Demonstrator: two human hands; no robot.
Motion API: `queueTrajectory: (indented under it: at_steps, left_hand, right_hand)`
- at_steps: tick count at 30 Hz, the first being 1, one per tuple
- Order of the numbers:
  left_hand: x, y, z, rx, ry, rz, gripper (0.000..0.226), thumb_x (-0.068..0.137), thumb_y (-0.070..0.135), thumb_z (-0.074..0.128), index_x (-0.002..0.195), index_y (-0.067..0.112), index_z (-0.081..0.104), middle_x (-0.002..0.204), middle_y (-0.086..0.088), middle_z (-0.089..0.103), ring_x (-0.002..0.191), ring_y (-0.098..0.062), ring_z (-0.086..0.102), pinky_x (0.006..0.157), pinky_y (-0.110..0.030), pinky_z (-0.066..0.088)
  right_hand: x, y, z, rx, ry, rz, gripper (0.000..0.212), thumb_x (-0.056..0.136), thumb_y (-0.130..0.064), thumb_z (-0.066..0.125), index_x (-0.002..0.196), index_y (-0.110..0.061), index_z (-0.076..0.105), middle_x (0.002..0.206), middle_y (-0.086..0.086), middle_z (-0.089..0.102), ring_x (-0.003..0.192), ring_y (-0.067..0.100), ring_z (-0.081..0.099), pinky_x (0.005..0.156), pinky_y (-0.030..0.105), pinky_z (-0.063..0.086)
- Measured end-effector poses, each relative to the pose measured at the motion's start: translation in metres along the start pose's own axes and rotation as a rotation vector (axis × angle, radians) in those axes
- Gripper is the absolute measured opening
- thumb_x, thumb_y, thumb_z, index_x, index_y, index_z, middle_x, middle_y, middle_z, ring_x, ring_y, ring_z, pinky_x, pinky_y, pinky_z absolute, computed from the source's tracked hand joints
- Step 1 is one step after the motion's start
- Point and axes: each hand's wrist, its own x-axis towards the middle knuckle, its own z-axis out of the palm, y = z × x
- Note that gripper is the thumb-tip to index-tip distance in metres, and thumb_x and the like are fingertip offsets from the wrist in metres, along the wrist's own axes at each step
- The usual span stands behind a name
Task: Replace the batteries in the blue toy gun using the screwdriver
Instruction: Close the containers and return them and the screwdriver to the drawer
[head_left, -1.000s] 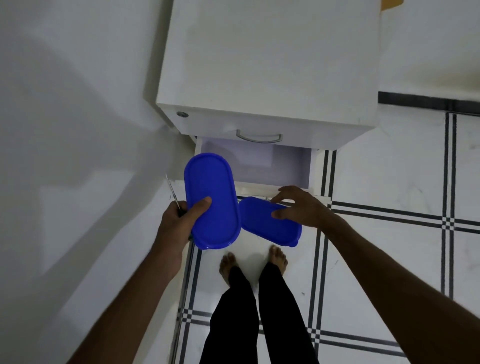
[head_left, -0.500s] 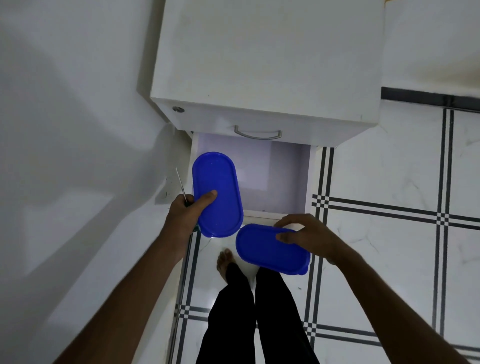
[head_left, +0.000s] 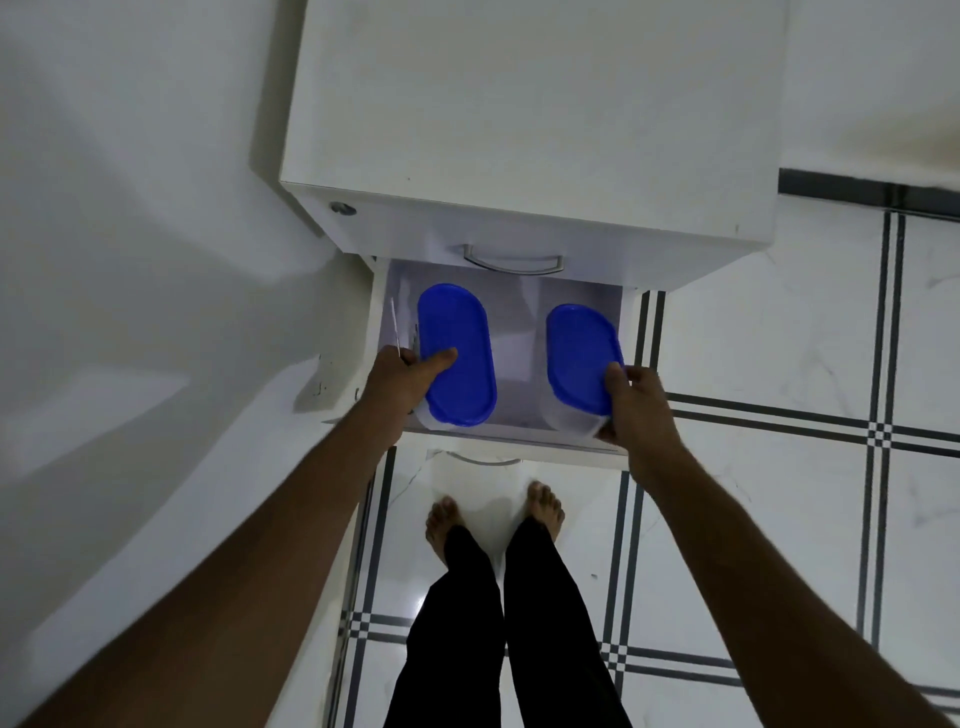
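Two clear oval containers with blue lids sit inside the open white drawer (head_left: 571, 444). My left hand (head_left: 402, 382) grips the left container (head_left: 457, 353), thumb across its lid, and also holds a thin metal screwdriver (head_left: 395, 327) whose shaft points up beside it. My right hand (head_left: 636, 402) grips the near right end of the right container (head_left: 582, 356), thumb on the lid. The blue toy gun is not in view.
The drawer belongs to a white cabinet (head_left: 530, 104) with a closed drawer and metal handle (head_left: 511, 262) above. A white wall is at the left. My bare feet (head_left: 493, 514) stand on white tiles with dark lines just in front.
Both hands have carried the containers forward and down into the drawer. The right container moved from in front of the drawer to its right side; the view moved closer.
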Motion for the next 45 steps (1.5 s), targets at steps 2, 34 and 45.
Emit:
queueTrajectory:
  at_steps: [2, 34, 45]
  left_hand:
    - [0.013, 0.000, 0.007, 0.037, -0.022, -0.001, 0.037, 0.082, 0.040, 0.073, 0.089, 0.011, 0.051, 0.095, -0.008, 0.062, 0.079, -0.019, 0.061, 0.057, -0.024, 0.049]
    - [0.028, -0.005, 0.003, 0.604, 0.032, 0.171, 0.071, 0.093, 0.037, 0.057, 0.149, 0.009, 0.023, 0.138, -0.013, 0.049, 0.117, -0.030, 0.056, 0.071, -0.027, 0.045]
    - [-0.073, -0.099, 0.010, 0.096, 0.319, 0.215, 0.005, 0.091, 0.018, 0.062, 0.090, 0.019, 0.066, 0.089, 0.001, 0.071, 0.075, -0.013, 0.066, 0.069, -0.023, 0.056]
  right_hand:
    - [0.013, 0.004, 0.017, -0.015, 0.024, -0.036, 0.029, 0.105, -0.025, 0.039, 0.131, -0.013, 0.040, 0.122, 0.008, 0.053, 0.098, 0.021, 0.061, 0.076, 0.036, 0.058]
    - [-0.060, 0.068, 0.083, -0.105, 0.076, -0.252, 0.029, 0.091, 0.001, 0.054, 0.103, -0.024, 0.061, 0.095, -0.007, 0.069, 0.088, 0.013, 0.067, 0.080, 0.036, 0.058]
    - [-0.051, 0.097, 0.088, 0.714, -0.098, 0.484, 0.019, 0.098, -0.008, 0.053, 0.114, -0.018, 0.053, 0.116, 0.010, 0.057, 0.119, 0.030, 0.053, 0.103, 0.045, 0.047]
